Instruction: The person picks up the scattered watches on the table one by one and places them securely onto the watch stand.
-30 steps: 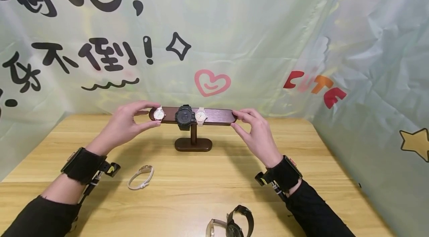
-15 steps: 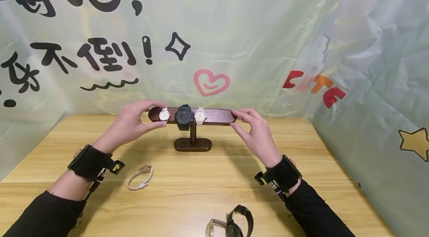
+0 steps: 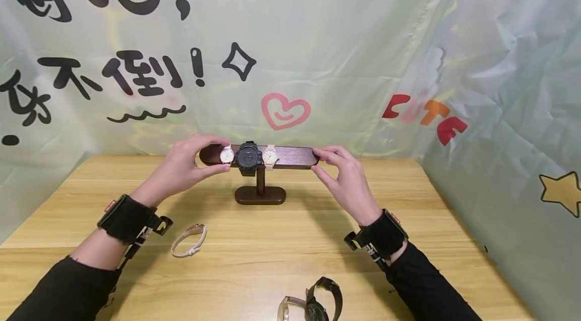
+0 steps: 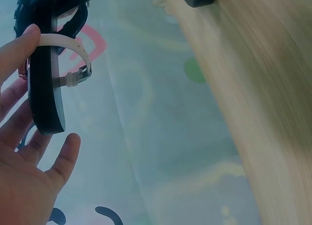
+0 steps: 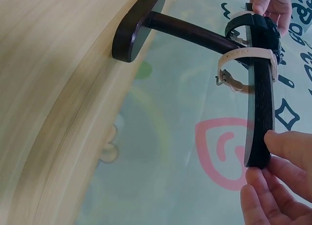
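Note:
A dark brown T-shaped watch stand stands near the back of the table, carrying three watches. My left hand pinches the leftmost one, a white-strapped watch, with fingers above and thumb below. In the left wrist view its buckled strap loops around the bar. Right beside it sits a bulky black watch, then a watch with a pale pinkish strap. My right hand holds the bar's right end between thumb and fingers.
On the table, a pale-strapped watch lies at the front left. Near the front edge, a black watch touches or overlaps a light-coloured watch, both partly cut off. A printed cloth hangs behind.
My left hand has slid the white-strapped watch rightward along the bar, from its left end to beside the black watch. My right hand stays on the bar's right end.

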`<state>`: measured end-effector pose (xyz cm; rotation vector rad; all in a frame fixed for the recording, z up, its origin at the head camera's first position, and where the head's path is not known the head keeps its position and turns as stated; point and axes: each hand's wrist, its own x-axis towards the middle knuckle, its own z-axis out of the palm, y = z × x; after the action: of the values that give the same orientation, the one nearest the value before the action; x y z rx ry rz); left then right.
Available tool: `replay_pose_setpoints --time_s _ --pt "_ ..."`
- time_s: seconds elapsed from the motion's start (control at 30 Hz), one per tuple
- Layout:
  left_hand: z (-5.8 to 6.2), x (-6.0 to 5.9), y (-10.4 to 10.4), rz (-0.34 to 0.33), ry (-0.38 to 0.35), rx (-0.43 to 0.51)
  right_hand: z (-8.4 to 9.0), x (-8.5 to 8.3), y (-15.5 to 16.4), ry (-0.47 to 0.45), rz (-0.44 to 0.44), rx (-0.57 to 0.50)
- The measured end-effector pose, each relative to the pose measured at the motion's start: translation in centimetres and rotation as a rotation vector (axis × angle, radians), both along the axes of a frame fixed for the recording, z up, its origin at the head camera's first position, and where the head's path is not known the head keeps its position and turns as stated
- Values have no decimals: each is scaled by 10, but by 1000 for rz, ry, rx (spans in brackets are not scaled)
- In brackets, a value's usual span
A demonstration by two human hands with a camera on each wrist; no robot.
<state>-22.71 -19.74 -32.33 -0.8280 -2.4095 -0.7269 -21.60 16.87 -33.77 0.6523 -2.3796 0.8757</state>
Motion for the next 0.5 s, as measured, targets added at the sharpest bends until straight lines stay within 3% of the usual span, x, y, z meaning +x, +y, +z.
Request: replay_pose_setpoints --time_s 0.5 --pt "0 -1 2 -21 20 0 0 -1 0 -3 9 -10"
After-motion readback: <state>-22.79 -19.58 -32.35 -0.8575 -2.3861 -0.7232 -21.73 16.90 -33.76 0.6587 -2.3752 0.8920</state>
